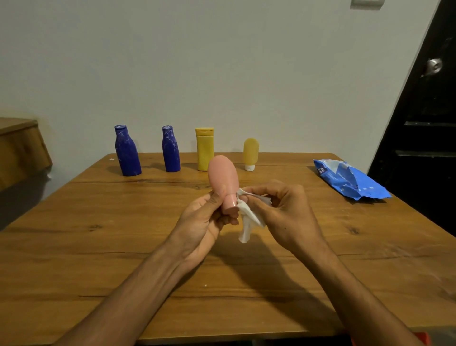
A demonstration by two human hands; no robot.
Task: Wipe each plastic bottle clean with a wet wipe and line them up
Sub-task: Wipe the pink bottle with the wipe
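Fingers (pixel 215 199) of left hand (pixel 202 222) grip pink bottle (pixel 223 177), right hand (pixel 281 210) pinches wet wipe (pixel 250 219) at its cap; four bottles (pixel 204 153) line far edge of tabletop (pixel 98 222), this one probably last.

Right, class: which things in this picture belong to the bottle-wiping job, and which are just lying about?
Part of the job: pink bottle in the left hand; wipe in the right hand; left blue bottle, right blue bottle, yellow bottle and pale tube, standing in a row; wipes pack.

Just lying about: wooden cabinet; door; wall switch.
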